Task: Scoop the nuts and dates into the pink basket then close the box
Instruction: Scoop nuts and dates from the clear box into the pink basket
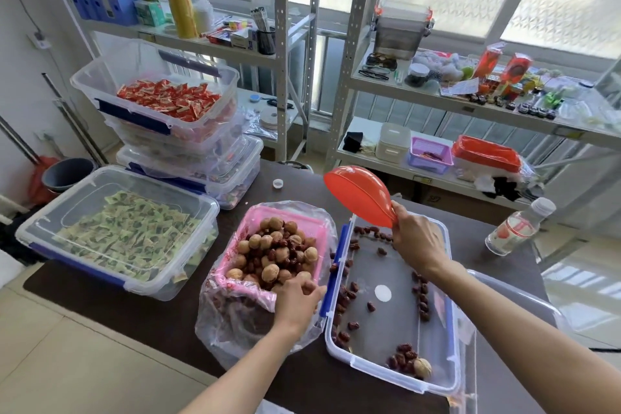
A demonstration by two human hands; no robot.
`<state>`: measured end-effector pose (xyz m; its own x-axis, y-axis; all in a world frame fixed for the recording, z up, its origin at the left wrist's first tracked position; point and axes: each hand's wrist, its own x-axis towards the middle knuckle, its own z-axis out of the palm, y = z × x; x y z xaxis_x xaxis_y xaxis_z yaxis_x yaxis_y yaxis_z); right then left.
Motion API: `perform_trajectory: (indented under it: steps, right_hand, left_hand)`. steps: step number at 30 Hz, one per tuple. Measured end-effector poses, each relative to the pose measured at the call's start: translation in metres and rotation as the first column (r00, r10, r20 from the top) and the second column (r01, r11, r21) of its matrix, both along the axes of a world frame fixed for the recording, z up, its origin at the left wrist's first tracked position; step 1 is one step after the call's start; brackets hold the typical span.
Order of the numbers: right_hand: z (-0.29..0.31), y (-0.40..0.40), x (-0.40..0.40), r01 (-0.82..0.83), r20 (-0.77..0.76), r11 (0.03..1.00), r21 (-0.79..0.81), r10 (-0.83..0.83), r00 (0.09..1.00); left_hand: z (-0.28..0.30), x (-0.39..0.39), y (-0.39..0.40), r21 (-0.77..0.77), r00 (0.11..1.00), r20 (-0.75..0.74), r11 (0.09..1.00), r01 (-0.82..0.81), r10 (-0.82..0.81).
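My left hand (297, 297) grips the basket (235, 274) rim to steady it; right hand (416, 239) holds the scoop (361, 195) raised over the box (386, 282), few dates (403, 358) left.

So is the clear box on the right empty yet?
Not yet, nearly. The clear box has scattered dates along its edges and one walnut in the near corner. Its base is mostly bare.

We see a glossy orange plastic scoop (361, 193) above a clear, smooth plastic box (389, 309). The pink basket (235, 247) looks like matt plastic, wrapped in a thin crinkled film bag (232, 323). The walnuts (268, 257) are rough-shelled, the dates (401, 358) wrinkled with a slight sheen.
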<state>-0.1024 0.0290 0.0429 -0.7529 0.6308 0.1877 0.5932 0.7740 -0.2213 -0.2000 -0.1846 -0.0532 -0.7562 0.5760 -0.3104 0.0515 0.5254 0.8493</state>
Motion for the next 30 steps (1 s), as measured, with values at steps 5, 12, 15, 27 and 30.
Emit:
perform_trajectory:
  steps: [5,12,15,27,30]
  right_hand:
    - [-0.009,0.020,0.048,0.133,0.069,0.991,0.006,-0.133,0.989]
    - [-0.048,0.013,0.097,0.229,0.376,0.973,-0.002,-0.211,0.902]
    - [-0.064,0.002,0.107,0.272,0.428,0.961,-0.048,-0.226,0.875]
    - [-0.067,-0.048,0.106,0.210,0.456,0.977,-0.022,-0.177,0.872]
    - [-0.069,-0.038,0.105,0.117,0.484,0.991,0.066,-0.134,0.865]
  left_hand:
    - [-0.003,0.017,0.007,-0.056,0.998,-0.044,0.998,0.039,-0.042]
    - [-0.006,0.029,0.006,-0.151,0.993,-0.106,0.988,0.028,-0.045]
    - [-0.005,0.032,0.006,-0.164,0.991,-0.124,0.986,0.026,-0.047]
    - [-0.007,0.036,0.006,-0.189,0.987,-0.155,0.982,0.020,-0.050]
    - [-0.006,0.037,0.006,-0.196,0.986,-0.160,0.981,0.012,-0.044]
